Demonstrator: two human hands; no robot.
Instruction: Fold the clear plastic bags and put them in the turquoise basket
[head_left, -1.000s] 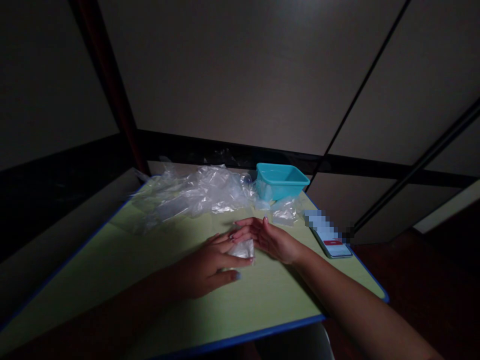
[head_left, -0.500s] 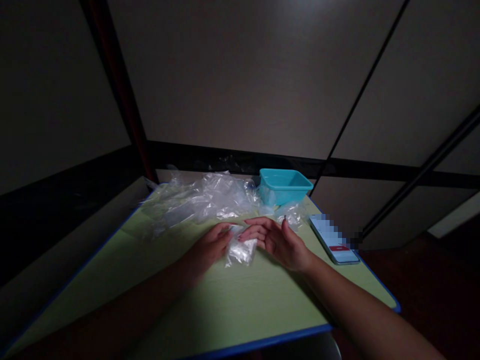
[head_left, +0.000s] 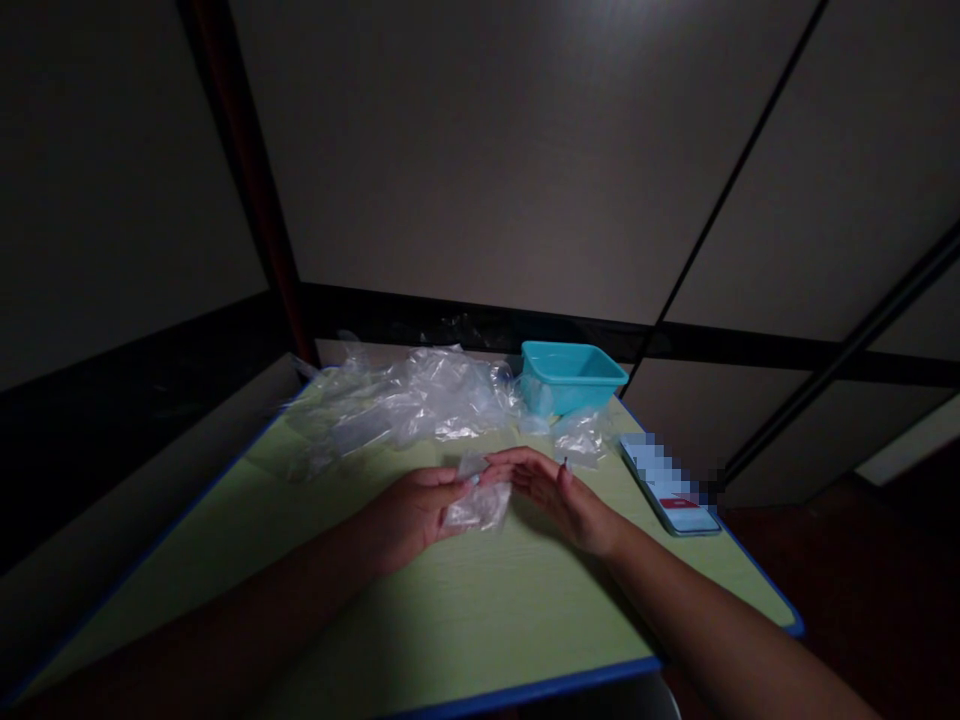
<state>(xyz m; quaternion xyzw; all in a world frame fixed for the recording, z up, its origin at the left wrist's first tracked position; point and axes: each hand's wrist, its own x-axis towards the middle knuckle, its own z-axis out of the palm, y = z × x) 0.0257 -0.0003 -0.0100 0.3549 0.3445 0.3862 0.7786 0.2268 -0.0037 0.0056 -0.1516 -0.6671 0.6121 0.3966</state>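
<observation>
A small clear plastic bag (head_left: 480,508), folded and shiny, is held over the middle of the table. My left hand (head_left: 420,510) grips its left side, thumb on top and fingers underneath. From the right, my right hand (head_left: 559,500) reaches across with fingers stretched out, their tips touching the bag's upper part. Its thumb points up, apart from the fingers. Behind the hands lies a heap of crumpled clear plastic bags (head_left: 442,390), and a smaller crumpled bag (head_left: 583,432) lies beyond the right hand.
A turquoise plastic tub (head_left: 577,395) stands at the far right corner of the pale green table (head_left: 480,620), which has a blue edge. A phone (head_left: 667,490) lies near the right edge. Dark panelled walls (head_left: 480,160) rise behind.
My left hand has turned, its thumb now lying over the bag's upper part. The fingers of my right hand have lifted off the bag's middle towards its top edge.
</observation>
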